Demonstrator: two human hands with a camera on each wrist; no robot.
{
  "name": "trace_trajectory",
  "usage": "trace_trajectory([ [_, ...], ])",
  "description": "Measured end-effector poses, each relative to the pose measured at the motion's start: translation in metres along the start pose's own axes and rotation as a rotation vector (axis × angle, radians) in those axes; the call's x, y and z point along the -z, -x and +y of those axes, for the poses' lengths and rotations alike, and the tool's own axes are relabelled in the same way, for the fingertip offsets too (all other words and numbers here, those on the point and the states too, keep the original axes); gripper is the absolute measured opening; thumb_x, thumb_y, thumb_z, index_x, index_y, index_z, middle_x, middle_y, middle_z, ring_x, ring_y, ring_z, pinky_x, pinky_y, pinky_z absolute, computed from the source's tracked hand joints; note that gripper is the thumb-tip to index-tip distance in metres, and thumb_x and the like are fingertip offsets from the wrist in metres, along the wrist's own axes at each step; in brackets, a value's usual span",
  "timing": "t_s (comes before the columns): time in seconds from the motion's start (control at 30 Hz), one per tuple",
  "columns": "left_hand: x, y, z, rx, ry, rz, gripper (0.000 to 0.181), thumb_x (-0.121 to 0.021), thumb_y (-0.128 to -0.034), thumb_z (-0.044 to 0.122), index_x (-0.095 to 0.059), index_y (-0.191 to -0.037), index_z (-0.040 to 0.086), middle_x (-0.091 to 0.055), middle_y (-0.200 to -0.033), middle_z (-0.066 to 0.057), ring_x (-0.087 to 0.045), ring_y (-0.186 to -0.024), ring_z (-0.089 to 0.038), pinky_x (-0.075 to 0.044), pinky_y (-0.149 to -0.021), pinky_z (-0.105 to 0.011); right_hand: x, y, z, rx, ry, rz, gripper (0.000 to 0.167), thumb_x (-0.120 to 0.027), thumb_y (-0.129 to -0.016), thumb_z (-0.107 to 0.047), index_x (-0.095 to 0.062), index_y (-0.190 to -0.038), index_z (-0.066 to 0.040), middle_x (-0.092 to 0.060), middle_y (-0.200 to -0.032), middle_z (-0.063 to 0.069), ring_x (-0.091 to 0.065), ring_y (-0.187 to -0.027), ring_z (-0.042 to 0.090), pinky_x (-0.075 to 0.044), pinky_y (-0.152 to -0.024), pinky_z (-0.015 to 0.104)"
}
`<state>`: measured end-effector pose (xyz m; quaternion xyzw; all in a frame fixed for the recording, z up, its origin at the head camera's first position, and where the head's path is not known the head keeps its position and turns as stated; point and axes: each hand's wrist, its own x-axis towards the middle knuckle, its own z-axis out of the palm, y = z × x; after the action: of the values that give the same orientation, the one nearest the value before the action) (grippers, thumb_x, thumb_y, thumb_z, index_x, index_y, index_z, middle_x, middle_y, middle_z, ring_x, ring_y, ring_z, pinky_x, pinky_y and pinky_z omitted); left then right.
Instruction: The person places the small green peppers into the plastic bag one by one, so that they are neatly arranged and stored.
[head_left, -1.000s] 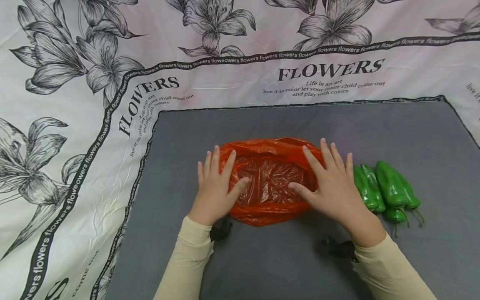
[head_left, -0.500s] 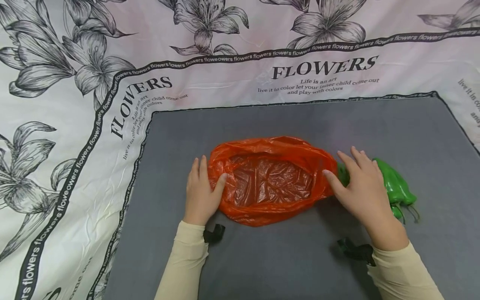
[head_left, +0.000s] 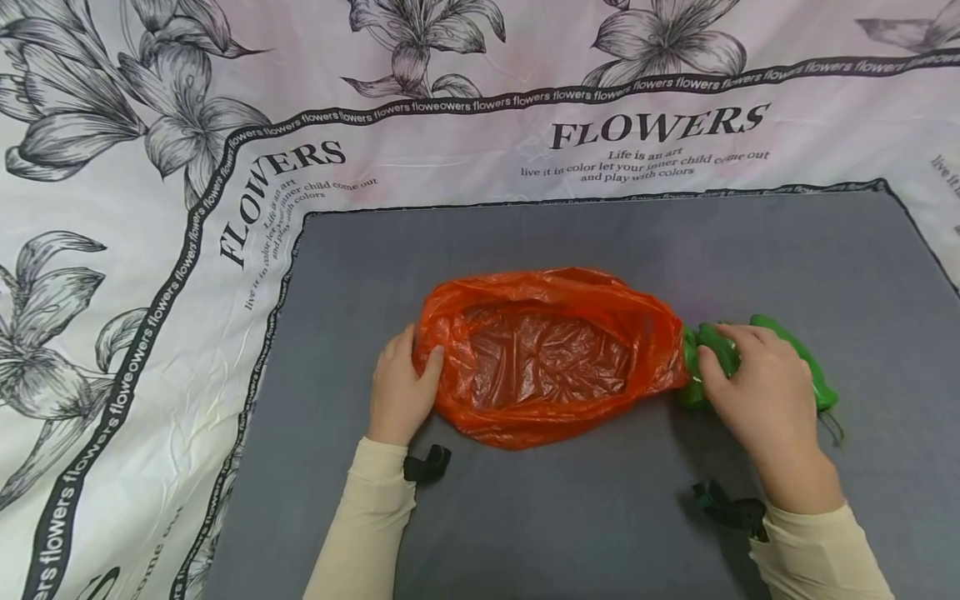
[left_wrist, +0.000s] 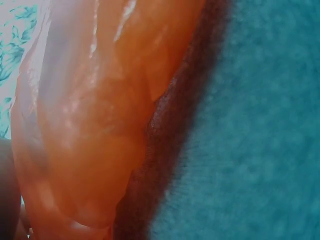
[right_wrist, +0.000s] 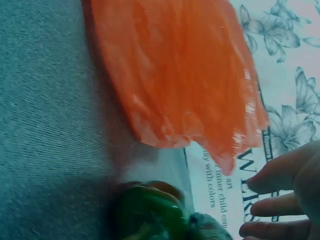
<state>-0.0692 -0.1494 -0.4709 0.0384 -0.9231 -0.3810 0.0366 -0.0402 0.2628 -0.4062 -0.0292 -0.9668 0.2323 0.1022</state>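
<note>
An orange-red plastic bag [head_left: 525,425] lies with its wide mouth facing up in the head view. At its left end my left hand [head_left: 401,392] touches the side, thumb against the plastic. The left wrist view is mostly filled by the bag [left_wrist: 95,130]. My right hand [head_left: 768,396] is over a group of green peppers [head_left: 720,346] right of the bag, thumb and fingers apart and partly covering them. In the right wrist view its spread fingers [right_wrist: 280,205] stand beside a dark green pepper [right_wrist: 150,212], below the bag [right_wrist: 175,70].
The grey cloth [head_left: 570,517] has a white border [head_left: 450,183] with black flowers and lettering. Black wrist-worn pieces are on the left [head_left: 427,464] and right [head_left: 727,507] wrists.
My right hand has moved from the bag's right side to the peppers. My left hand has slid outward to the bag's left end. The bag's mouth has widened.
</note>
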Motion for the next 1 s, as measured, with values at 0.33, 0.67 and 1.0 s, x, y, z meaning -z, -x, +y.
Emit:
trace_trajectory([
  [0.33, -0.001, 0.001, -0.001, -0.046, -0.059, 0.019, 0.049, -0.058, -0.1059, 0.038, -0.065, -0.139, 0.003, -0.063, -0.137, -0.021, -0.053, -0.129, -0.043, -0.040, -0.110, -0.060, 0.003, -0.006, 0.007, -0.071, 0.113, -0.099, 0.051, -0.069, -0.097, -0.026, -0.062, -0.135, 0.007, -0.061, -0.130, 0.037, -0.059, -0.109, 0.056, -0.047, -0.083, 0.070],
  [0.67, -0.002, 0.003, -0.003, -0.038, 0.004, 0.034, 0.048, -0.045, -0.1128, 0.039, -0.067, -0.138, 0.006, -0.063, -0.139, -0.018, -0.054, -0.131, -0.042, -0.038, -0.113, -0.058, 0.002, -0.012, 0.015, -0.140, 0.157, -0.283, 0.067, -0.069, -0.097, -0.040, -0.053, -0.146, 0.004, -0.057, -0.136, 0.037, -0.059, -0.109, 0.055, -0.050, -0.070, 0.064],
  [1.0, -0.001, 0.002, -0.003, -0.051, -0.008, 0.037, 0.048, -0.044, -0.1131, 0.037, -0.066, -0.140, 0.004, -0.063, -0.140, -0.019, -0.053, -0.132, -0.043, -0.037, -0.114, -0.059, 0.003, -0.013, 0.013, -0.151, 0.119, -0.282, 0.066, -0.068, -0.095, -0.034, -0.051, -0.146, 0.005, -0.062, -0.125, 0.035, -0.063, -0.097, 0.050, -0.050, -0.061, 0.057],
])
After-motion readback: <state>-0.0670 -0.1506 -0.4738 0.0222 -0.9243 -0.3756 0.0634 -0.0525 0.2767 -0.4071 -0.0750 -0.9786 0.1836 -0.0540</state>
